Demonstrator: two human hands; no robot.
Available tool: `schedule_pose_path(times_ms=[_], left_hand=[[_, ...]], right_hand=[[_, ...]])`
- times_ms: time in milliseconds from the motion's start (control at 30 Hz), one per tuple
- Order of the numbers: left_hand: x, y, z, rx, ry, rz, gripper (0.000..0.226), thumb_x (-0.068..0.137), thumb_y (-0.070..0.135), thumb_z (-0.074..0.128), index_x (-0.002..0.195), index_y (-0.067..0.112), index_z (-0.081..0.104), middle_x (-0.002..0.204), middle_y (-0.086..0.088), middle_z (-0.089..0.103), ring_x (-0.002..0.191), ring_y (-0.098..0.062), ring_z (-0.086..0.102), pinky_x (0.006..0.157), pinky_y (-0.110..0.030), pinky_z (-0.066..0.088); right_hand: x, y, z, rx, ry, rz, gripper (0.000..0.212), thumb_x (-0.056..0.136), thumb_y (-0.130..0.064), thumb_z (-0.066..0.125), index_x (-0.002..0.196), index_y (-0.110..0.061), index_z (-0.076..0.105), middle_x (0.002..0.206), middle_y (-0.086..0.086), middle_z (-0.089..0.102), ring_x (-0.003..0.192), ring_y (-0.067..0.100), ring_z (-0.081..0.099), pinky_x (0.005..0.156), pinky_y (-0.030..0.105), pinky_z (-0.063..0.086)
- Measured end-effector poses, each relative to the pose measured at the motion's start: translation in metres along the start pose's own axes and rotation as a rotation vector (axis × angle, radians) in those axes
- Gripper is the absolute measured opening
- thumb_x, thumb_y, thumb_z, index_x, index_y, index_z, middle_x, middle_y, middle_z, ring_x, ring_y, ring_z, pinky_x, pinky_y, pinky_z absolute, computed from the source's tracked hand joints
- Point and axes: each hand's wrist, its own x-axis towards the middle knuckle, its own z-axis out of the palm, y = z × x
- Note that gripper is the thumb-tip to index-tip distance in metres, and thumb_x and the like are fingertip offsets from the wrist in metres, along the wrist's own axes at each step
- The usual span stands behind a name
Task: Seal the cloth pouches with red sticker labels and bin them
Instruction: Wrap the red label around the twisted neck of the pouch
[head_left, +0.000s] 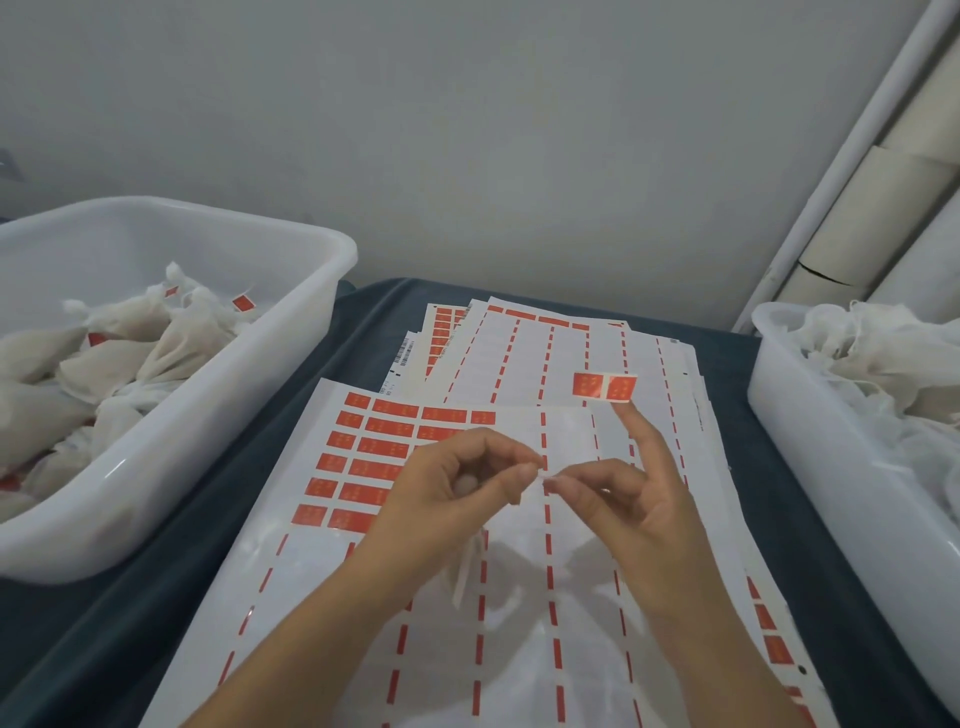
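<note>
Head view shows a glossy red rectangular sticker label (605, 387) stuck on the raised fingertip of the right hand (636, 519), whose thumb and forefinger pinch a thin white pouch string with the left hand (457, 493). Beneath lie slick label sheets (363, 452); translucent bins flank them, sealed pouches (104, 358) left, crumpled white cloth (883, 358) right.

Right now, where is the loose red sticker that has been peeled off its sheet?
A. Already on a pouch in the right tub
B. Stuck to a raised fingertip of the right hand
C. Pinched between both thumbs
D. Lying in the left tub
B: the red sticker sits on the tip of a finger raised from the right hand, above the sticker sheets.
</note>
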Motion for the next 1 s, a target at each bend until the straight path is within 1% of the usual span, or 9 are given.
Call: schedule_pose_path(times_ms=[100,267,367,433,533,600,700,833,1000], left_hand=[[0.0,-0.004,0.0,0.126,-0.03,0.023,0.009,0.072,0.039,0.064,0.081,0.041,0.062,0.074,0.024,0.065,0.074,0.002,0.062,0.064,-0.007,0.049],[0.003,-0.007,-0.002,0.23,-0.041,-0.047,0.015,0.08,0.029,0.065,0.07,0.039,0.062,0.065,0.029,0.062,0.07,0.006,0.06,0.06,-0.005,0.047],[0.004,-0.007,-0.003,0.075,0.009,-0.137,0.016,0.08,0.028,0.066,0.065,0.033,0.066,0.061,0.017,0.064,0.058,0.001,0.06,0.052,-0.006,0.044],[0.005,-0.006,-0.005,0.008,0.054,-0.18,0.018,0.079,0.028,0.067,0.062,0.033,0.068,0.062,0.017,0.065,0.058,0.002,0.059,0.051,-0.008,0.043],[0.005,-0.007,-0.006,0.009,0.067,-0.183,0.023,0.08,0.027,0.067,0.059,0.038,0.068,0.066,0.022,0.065,0.063,0.007,0.06,0.057,-0.009,0.044],[0.005,-0.007,-0.004,0.053,0.041,-0.168,0.025,0.08,0.028,0.067,0.059,0.042,0.067,0.068,0.025,0.065,0.069,0.01,0.059,0.057,-0.006,0.044],[0.005,-0.009,-0.002,0.129,0.014,-0.143,0.027,0.08,0.027,0.068,0.058,0.042,0.066,0.068,0.029,0.063,0.072,0.013,0.057,0.051,-0.001,0.042],[0.004,-0.01,-0.002,0.183,-0.013,-0.109,0.022,0.081,0.026,0.067,0.062,0.037,0.063,0.069,0.032,0.061,0.075,0.015,0.055,0.05,-0.002,0.041],[0.002,-0.009,-0.001,0.216,-0.03,-0.092,0.018,0.081,0.027,0.067,0.066,0.035,0.062,0.068,0.035,0.059,0.075,0.017,0.054,0.05,-0.001,0.041]], right_hand=[[0.0,-0.001,-0.001,-0.018,0.063,-0.009,0.057,0.065,-0.041,0.065,0.114,-0.05,0.036,0.087,-0.034,0.065,0.088,-0.018,0.057,0.064,-0.009,0.033],[0.001,0.0,-0.003,-0.088,0.115,-0.029,0.056,0.065,-0.044,0.063,0.114,-0.049,0.036,0.086,-0.05,0.055,0.091,-0.024,0.052,0.069,-0.003,0.037],[0.001,0.0,-0.002,-0.086,0.121,0.012,0.046,0.066,-0.046,0.061,0.107,-0.049,0.041,0.087,-0.04,0.06,0.09,-0.025,0.05,0.064,-0.008,0.036],[0.002,-0.002,-0.006,-0.06,0.178,0.048,0.034,0.065,-0.052,0.056,0.098,-0.047,0.048,0.087,-0.029,0.059,0.087,-0.028,0.046,0.061,-0.003,0.039],[0.002,-0.008,-0.013,0.034,0.167,0.103,0.042,0.058,-0.062,0.05,0.087,-0.034,0.058,0.086,-0.037,0.057,0.081,-0.032,0.045,0.056,-0.003,0.034],[0.0,-0.012,-0.012,0.112,0.036,0.107,0.04,0.059,-0.056,0.056,0.083,-0.025,0.062,0.091,-0.04,0.058,0.084,-0.026,0.05,0.054,-0.006,0.037],[-0.003,-0.013,-0.001,0.101,-0.147,0.095,0.024,0.065,-0.041,0.061,0.08,-0.022,0.064,0.097,-0.033,0.061,0.09,-0.017,0.056,0.064,-0.005,0.039],[-0.003,-0.008,0.0,0.077,-0.137,0.109,0.024,0.066,-0.039,0.06,0.085,-0.024,0.065,0.087,-0.021,0.069,0.087,-0.01,0.06,0.065,-0.003,0.041],[-0.003,-0.006,0.001,0.061,-0.108,0.087,0.021,0.067,-0.039,0.059,0.079,-0.023,0.063,0.077,-0.014,0.068,0.077,-0.001,0.064,0.063,-0.001,0.043]])
